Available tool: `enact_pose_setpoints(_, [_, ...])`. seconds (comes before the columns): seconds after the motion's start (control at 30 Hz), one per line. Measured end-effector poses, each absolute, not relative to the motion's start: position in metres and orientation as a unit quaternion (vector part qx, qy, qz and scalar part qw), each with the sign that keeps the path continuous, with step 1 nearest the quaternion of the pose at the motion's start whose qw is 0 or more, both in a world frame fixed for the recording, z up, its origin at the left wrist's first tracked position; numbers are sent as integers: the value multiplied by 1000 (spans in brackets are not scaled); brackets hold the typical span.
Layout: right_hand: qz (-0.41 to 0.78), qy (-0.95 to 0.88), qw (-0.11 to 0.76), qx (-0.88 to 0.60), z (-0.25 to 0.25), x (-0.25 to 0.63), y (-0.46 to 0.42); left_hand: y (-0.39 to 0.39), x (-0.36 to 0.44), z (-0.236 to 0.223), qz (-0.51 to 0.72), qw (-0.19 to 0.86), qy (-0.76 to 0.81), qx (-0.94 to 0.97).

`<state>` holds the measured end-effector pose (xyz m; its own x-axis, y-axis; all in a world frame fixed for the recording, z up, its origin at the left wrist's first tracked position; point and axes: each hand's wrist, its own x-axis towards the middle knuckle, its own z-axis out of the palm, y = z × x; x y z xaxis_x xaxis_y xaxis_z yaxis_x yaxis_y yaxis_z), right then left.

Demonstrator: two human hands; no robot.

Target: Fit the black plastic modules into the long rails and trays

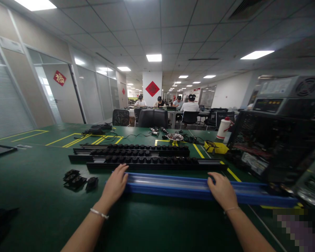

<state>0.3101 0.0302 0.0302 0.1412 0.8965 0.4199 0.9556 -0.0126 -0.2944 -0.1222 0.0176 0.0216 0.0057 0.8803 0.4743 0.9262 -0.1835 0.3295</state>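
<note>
A long blue channel-shaped rail (pixel 170 183) lies lengthwise in front of me on the green table, its open trough facing up. My left hand (pixel 117 183) grips its left end, fingers over the far edge. Farther right along the same rail, my right hand (pixel 222 189) holds it with fingers curled over the side. A few small dark modules (pixel 278 189) sit at the rail's right end, blurred. Just beyond the rail are several black rails (pixel 157 166) filled with rows of round-faced black modules. A small pile of loose black modules (pixel 75 180) lies left of my left hand.
At the right stands an open computer case (pixel 267 140) with a power supply (pixel 288 87) on top. Near it are a yellow box (pixel 216 147) and a white bottle (pixel 223 128). A metal dish (pixel 175 137) and cables lie farther back. People sit at distant tables.
</note>
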Motion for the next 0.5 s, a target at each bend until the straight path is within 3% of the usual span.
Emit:
enact_pose_setpoints(0.1, [-144,-545,265,-782,36,356,32,15,-80,12,-245,27,-597,-764])
enact_pose_setpoints(0.2, [-155,-409,255,-862,35,401,28,12,-64,7,-216,51,-594,-773])
enact_pose_setpoints(0.5, [-51,-295,250,-921,23,467,26,10,-66,7,-226,83,-583,-776])
